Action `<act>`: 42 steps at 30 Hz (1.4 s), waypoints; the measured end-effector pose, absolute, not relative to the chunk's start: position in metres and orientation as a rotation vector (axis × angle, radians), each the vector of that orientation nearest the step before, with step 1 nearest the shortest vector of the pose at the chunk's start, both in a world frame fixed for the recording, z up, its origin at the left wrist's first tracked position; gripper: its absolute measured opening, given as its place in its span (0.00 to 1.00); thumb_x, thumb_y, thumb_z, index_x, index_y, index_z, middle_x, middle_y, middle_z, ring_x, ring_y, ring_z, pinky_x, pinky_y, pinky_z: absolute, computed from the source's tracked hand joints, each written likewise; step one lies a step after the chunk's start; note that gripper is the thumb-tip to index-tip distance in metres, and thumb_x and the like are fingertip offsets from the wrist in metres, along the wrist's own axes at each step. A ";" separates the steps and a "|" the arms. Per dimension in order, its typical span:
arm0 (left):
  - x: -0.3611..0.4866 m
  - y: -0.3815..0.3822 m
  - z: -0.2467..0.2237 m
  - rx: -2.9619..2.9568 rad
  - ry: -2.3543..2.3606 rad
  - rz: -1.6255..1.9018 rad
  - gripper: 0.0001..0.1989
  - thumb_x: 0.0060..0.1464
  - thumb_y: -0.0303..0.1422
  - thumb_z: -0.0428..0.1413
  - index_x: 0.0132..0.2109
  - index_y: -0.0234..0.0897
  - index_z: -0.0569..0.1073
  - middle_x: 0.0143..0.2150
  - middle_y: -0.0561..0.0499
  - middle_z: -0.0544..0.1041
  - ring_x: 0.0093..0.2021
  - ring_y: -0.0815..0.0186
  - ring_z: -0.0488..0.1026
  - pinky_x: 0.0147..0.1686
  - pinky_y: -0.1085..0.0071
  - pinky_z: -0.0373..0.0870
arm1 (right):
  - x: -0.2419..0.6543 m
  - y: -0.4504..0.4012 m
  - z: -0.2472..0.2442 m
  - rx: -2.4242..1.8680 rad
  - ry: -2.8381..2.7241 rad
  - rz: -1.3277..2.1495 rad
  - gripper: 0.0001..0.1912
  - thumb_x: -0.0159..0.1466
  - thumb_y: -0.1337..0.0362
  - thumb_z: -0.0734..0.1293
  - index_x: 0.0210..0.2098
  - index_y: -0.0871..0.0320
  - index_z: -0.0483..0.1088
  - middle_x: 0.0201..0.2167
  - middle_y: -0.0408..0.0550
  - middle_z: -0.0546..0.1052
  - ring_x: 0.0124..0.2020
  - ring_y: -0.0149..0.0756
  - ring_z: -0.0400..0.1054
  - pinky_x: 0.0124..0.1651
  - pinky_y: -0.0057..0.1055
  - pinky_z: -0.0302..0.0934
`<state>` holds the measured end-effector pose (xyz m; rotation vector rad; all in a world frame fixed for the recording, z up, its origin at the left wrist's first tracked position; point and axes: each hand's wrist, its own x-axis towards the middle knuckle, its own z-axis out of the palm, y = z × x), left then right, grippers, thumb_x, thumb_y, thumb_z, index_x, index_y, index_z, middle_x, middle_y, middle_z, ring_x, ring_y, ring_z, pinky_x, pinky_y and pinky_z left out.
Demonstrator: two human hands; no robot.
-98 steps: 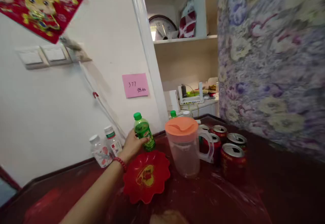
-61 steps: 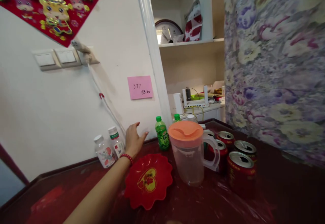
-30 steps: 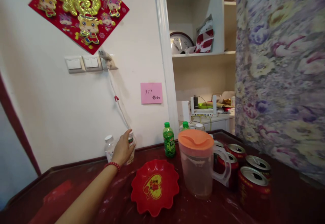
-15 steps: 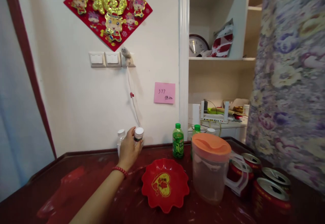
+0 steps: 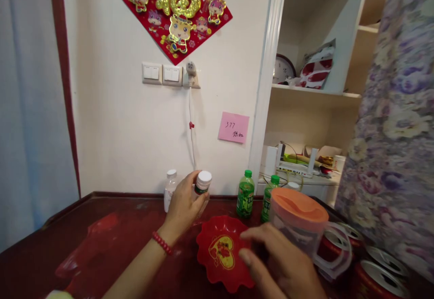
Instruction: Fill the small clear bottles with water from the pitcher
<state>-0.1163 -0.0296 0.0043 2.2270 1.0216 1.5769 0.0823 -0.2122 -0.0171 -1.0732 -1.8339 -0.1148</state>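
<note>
Fingers [image 5: 198,189] of the left hand [image 5: 184,204] wrap the small white-capped bottle [image 5: 202,186] just above the red table [image 5: 50,249] near the wall, probably light, slick plastic, best gripped mid-body, while the right hand [image 5: 283,267] hovers open.

Two white-capped bottles [image 5: 170,189], two green bottles [image 5: 245,193], one pitcher [image 5: 295,226], one red dish [image 5: 222,252]

Table [image 5: 129,226]: dark red, glossy, under shiny clear plastic film. Scalloped dish [image 5: 222,254]: glossy red plastic. Pitcher [image 5: 298,231]: frosted plastic w/ matt orange lid. Small bottle [image 5: 200,189]: clear plastic, white cap. Cans [image 5: 381,274]: metal tops. Sticky note [image 5: 233,127]: matt pink paper.
</note>
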 end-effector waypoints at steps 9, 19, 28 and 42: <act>-0.102 -0.087 0.026 2.604 0.527 1.210 0.28 0.58 0.26 0.60 0.64 0.46 0.70 0.59 0.44 0.80 0.59 0.52 0.77 0.59 0.50 0.75 | 0.090 -0.203 -0.007 -1.206 -1.515 -0.078 0.20 0.75 0.48 0.67 0.60 0.53 0.73 0.44 0.47 0.77 0.37 0.35 0.72 0.38 0.27 0.67; -0.087 -0.099 0.019 2.940 0.328 1.087 0.30 0.56 0.19 0.53 0.64 0.45 0.70 0.55 0.46 0.83 0.50 0.54 0.79 0.49 0.54 0.78 | 0.086 -0.196 -0.011 -1.289 -1.414 -0.043 0.09 0.67 0.57 0.70 0.41 0.56 0.76 0.34 0.46 0.73 0.35 0.36 0.66 0.33 0.29 0.53; -0.086 -0.099 0.017 2.889 0.414 0.981 0.31 0.56 0.18 0.51 0.65 0.40 0.68 0.60 0.43 0.81 0.55 0.53 0.78 0.55 0.49 0.78 | 0.091 -0.202 -0.011 -1.190 -1.486 0.031 0.09 0.67 0.62 0.68 0.46 0.56 0.75 0.39 0.43 0.73 0.37 0.32 0.67 0.38 0.29 0.61; -0.089 -0.090 0.014 2.879 0.440 0.986 0.33 0.52 0.18 0.52 0.64 0.40 0.69 0.58 0.42 0.81 0.55 0.52 0.79 0.53 0.51 0.80 | 0.100 -0.199 -0.017 -0.976 -1.730 0.028 0.31 0.65 0.76 0.62 0.62 0.42 0.66 0.54 0.41 0.66 0.55 0.31 0.63 0.57 0.30 0.61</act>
